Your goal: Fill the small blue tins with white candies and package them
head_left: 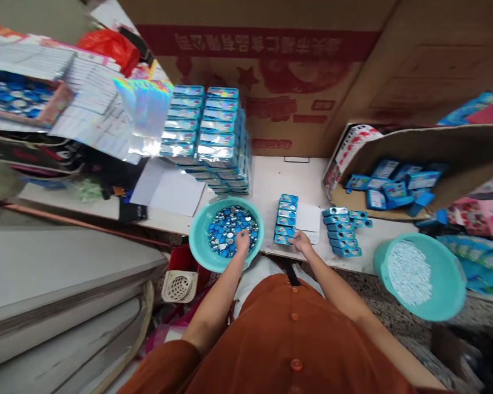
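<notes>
My left hand (242,241) is over the teal basin (198,241) of loose blue and silver round pieces (225,232). Its fingers are drawn together; anything between them is too small to make out. At the near end of a column of small blue tins (286,214) on the white table, my right hand (301,242) touches the nearest tin, its fingers closed at that tin's edge. White cards (308,218) lie just right of the column. Further right stands another group of blue tins (340,230) with dark round openings.
Tall stacks of shiny blue packs (217,137) stand behind the basin. An open carton (456,158) holds blue boxes at the right. Beyond the table's front edge at right is a teal basin (447,290) of white pieces. Papers (176,189) lie at the left.
</notes>
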A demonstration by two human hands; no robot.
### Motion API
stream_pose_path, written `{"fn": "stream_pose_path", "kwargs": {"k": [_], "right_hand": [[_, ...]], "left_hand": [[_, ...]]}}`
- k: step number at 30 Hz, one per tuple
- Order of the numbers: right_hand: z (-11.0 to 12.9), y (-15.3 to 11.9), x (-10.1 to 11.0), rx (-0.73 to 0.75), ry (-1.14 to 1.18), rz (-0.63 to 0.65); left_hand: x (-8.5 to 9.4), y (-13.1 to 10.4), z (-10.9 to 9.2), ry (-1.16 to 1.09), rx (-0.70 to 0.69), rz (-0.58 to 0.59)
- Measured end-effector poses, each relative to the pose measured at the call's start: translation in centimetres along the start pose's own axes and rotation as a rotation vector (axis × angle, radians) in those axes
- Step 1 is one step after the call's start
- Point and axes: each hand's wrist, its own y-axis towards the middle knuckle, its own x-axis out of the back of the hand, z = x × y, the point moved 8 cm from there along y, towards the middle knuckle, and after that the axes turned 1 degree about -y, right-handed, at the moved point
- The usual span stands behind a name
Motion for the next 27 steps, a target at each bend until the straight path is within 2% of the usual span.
{"fn": "stream_pose_path", "kwargs": {"k": [6,9,11,14,16,18,20,23,27], "right_hand": [[-0.2,0.0,0.2,-0.001,0.008,0.001],[-0.3,0.2,0.1,0.018,-0.021,0.025],[-0.3,0.5,0.2,0.032,-0.051,0.045],[-0.3,1.1,0.2,0.043,-0.093,0.081],[-0.1,1.3,0.2,0.044,-0.113,0.105],[0.0,1.4,0.2,0.043,-0.128,0.126],[0.1,1.3,0.1,0.042,-0.134,0.144],[0.1,0.9,-0.2,0.033,-0.127,0.172],[0.0,0.5,-0.7,0.019,-0.097,0.193]], "left_hand": [[0.0,-0.5,-0.3,0.181,-0.059,-0.003],[0.4,-1.7,-1.7,0.24,-0.145,-0.012],[0.2,-3.5,-3.7,0.274,-0.292,-0.039],[-2.0,-8.0,-7.1,0.29,-0.611,0.001],[-4.6,-10.9,-7.9,0.26,-0.705,0.097],[-7.0,-12.7,-7.5,0.217,-0.683,0.16],[-8.5,-13.3,-6.5,0.177,-0.61,0.153],[-9.5,-12.5,-4.0,0.114,-0.406,0.126],[-10.5,-11.2,-1.7,-0.096,-0.155,0.24]]}}
